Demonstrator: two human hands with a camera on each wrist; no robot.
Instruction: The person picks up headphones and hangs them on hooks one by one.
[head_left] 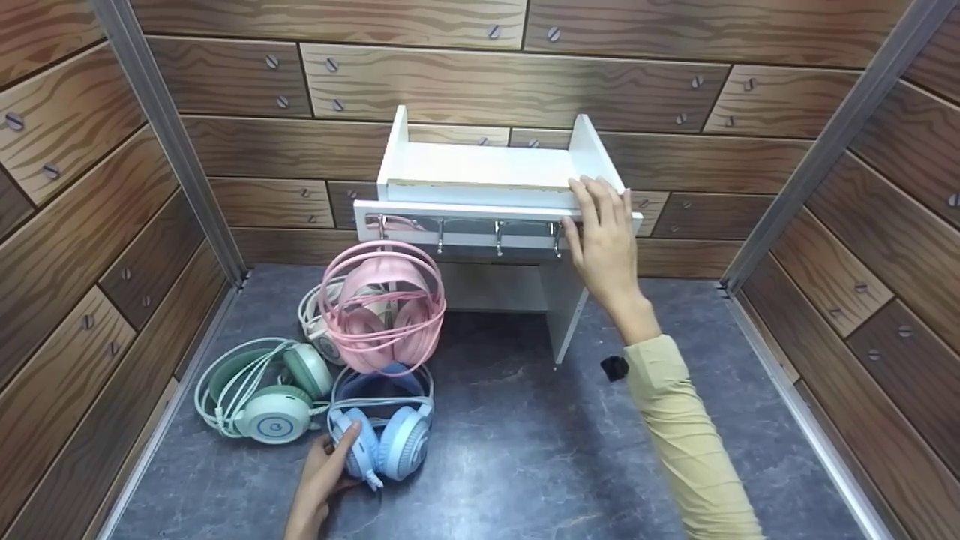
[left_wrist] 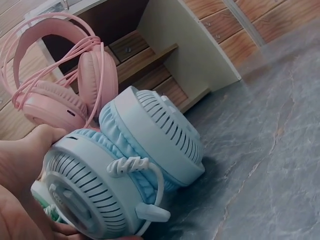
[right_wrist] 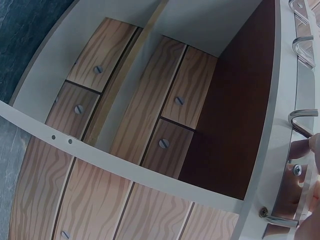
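Observation:
In the head view my left hand [head_left: 322, 472] grips the blue headphones [head_left: 405, 442] by an ear cup, thumb on top; the other fingers are mostly hidden. The left wrist view shows the blue ear cups [left_wrist: 155, 135] close up, with a short microphone boom. My right hand [head_left: 607, 255] rests on the right end of a white shelf rack [head_left: 487, 191], fingers laid over the top and thumb at the front by a hook [head_left: 556, 238]. Pink headphones [head_left: 409, 277], their cable looped round them, hang at the rack's leftmost hook.
Green headphones [head_left: 274, 412] lie on the grey marbled floor [head_left: 510, 465] at the left. White headphones [head_left: 307, 311] are partly hidden behind the pink ones. A small black object [head_left: 614, 367] is beside the right sleeve. Wood-patterned walls [head_left: 487, 82] enclose the back and sides.

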